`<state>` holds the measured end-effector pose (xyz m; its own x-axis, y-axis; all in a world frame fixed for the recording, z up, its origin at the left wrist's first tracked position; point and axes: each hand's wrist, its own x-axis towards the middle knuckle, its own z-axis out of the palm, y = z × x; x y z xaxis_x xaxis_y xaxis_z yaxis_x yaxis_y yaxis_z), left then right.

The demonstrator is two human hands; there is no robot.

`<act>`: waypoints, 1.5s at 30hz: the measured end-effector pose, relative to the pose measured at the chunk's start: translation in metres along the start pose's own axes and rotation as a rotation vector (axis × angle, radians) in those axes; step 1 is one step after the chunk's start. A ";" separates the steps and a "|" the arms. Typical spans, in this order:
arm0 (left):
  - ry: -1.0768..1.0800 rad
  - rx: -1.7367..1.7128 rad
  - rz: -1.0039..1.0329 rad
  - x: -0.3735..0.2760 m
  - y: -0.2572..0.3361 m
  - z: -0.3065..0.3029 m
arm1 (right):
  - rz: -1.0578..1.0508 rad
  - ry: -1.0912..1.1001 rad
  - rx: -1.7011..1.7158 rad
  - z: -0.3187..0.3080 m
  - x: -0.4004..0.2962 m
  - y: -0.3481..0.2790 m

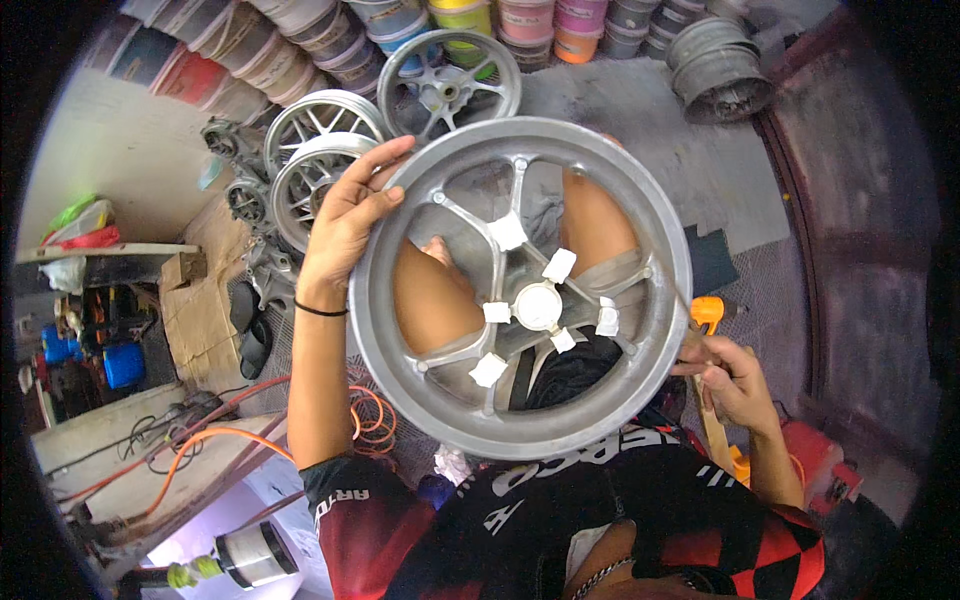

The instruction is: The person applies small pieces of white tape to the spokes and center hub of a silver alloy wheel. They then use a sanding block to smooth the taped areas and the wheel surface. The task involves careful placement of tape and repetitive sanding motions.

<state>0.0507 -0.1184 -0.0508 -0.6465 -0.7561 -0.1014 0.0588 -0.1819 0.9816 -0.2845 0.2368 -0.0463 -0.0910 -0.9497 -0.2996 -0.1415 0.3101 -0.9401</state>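
A grey metal spoked wheel rim [521, 442] is held up over my lap, its round face towards the camera. White tape or paper covers its hub [538, 307] and several spots on the spokes. My left hand [360, 199] grips the rim's upper left edge, thumb in front and fingers spread along the outside. My right hand [724, 371] is at the lower right edge, with its fingers bent close to the rim; a thin, blurred strip seems to run from them along the edge. Whether they pinch it cannot be made out.
Other metal wheels [450, 94] stand at the upper left, with cast metal parts beside them. Stacked lidded tubs [525, 22] line the back. An orange power tool [707, 313] lies right of the rim. Orange hose [375, 420] coils at the lower left, near black slippers [255, 349].
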 end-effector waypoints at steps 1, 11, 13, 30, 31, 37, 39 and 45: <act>-0.025 0.016 0.001 0.005 -0.008 0.000 | -0.049 0.036 -0.073 0.008 0.001 0.001; -0.033 0.070 0.056 0.002 -0.016 0.002 | -0.283 0.088 -0.789 0.025 0.004 -0.024; -0.035 0.076 0.064 0.000 -0.017 -0.001 | -0.182 -0.004 -0.849 0.033 0.004 -0.026; -0.002 0.073 0.132 -0.006 -0.022 -0.007 | -0.200 0.104 -1.046 0.007 0.042 -0.083; 0.003 0.067 0.129 -0.008 -0.022 -0.007 | -0.177 0.040 -1.095 0.004 0.042 -0.091; -0.009 0.016 0.105 -0.007 -0.022 -0.006 | -0.201 -0.045 -1.202 0.003 0.068 -0.096; 0.000 0.036 0.097 -0.009 -0.020 -0.007 | -0.193 -0.052 -1.193 -0.009 0.060 -0.105; -0.005 -0.019 0.090 -0.008 -0.019 -0.006 | -0.289 -0.149 -1.520 -0.004 0.076 -0.126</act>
<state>0.0594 -0.1126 -0.0699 -0.6418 -0.7668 -0.0116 0.1318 -0.1252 0.9833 -0.2775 0.1260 0.0503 0.1964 -0.9499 -0.2432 -0.9756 -0.2142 0.0488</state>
